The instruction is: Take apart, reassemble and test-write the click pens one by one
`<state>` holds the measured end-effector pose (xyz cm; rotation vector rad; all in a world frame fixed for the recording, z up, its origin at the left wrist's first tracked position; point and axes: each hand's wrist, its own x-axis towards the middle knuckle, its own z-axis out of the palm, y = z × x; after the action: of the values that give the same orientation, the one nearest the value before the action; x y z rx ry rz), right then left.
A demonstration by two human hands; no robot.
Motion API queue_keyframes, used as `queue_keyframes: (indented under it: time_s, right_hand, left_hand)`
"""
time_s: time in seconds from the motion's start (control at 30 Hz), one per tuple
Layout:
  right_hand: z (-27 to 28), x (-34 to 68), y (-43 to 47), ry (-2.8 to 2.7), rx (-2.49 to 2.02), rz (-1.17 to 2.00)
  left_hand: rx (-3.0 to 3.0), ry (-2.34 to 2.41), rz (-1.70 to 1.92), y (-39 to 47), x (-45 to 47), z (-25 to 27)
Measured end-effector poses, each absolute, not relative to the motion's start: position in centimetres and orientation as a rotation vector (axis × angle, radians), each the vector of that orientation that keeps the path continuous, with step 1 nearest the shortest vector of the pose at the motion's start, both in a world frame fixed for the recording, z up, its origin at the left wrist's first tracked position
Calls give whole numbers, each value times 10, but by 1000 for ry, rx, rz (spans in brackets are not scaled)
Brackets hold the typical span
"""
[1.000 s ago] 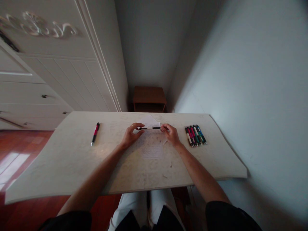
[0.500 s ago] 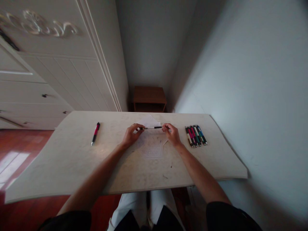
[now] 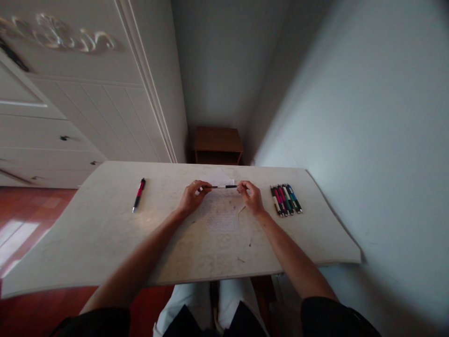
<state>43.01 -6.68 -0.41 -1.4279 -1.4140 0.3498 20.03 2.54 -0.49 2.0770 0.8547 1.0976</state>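
Over the middle of the table, a white-and-black pen [image 3: 224, 186] is held level between my two hands. My left hand [image 3: 193, 194] is closed at its left end, where a thin dark section shows beside the fingertips. I cannot make out whether that section is a separate part. My right hand [image 3: 250, 193] pinches the end past the black grip, and its fingers hide that tip. Beneath the hands lies a sheet of paper with faint writing [image 3: 220, 220]. Another pale paper [image 3: 219, 176] lies just beyond the pen.
To the left, a pink-and-black pen [image 3: 139, 195] lies by itself on the white table [image 3: 105, 243]. A row of several coloured pens [image 3: 286, 200] lies to the right. Small scraps [image 3: 241, 260] dot the front. A wall [image 3: 368, 140] borders the right side; a brown stand [image 3: 218, 139] stands behind.
More of the thin dark section shows between my left fingertips and the pen's white part. Both hands stay in nearly the same place, and the other pens have not moved.
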Motion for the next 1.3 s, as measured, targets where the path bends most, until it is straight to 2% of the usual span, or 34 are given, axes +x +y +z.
queue_keyframes:
  time_s: [0.2,0.33,0.47,0.77,1.0,1.13,1.3]
  right_hand:
    - [-4,428,-66,-1429,-1424,350]
    - [-6,428,-66,-1414,-1420,326]
    - [-8,430,-66,-1398,-1421,316]
    - [-6,429,-66,-1379,-1427,352]
    - [-9,429,-67,-1349,-1416,335]
    - [-11,430,-67,-1440,-1448,267]
    - [-9,429,-67,-1562,-1515,155]
  left_hand:
    - [2088,800,1165,24,202,-4]
    - [2132,935,1081,25,204,-4]
    - [2195,880,994,28,204,-5]
    - [2171,736,1199,27,204,-10]
    - [2123,885,1082,26,204,-5]
    - [2106,850,1022,27,203,-4]
    - [2059,845,1144,28,203,-7]
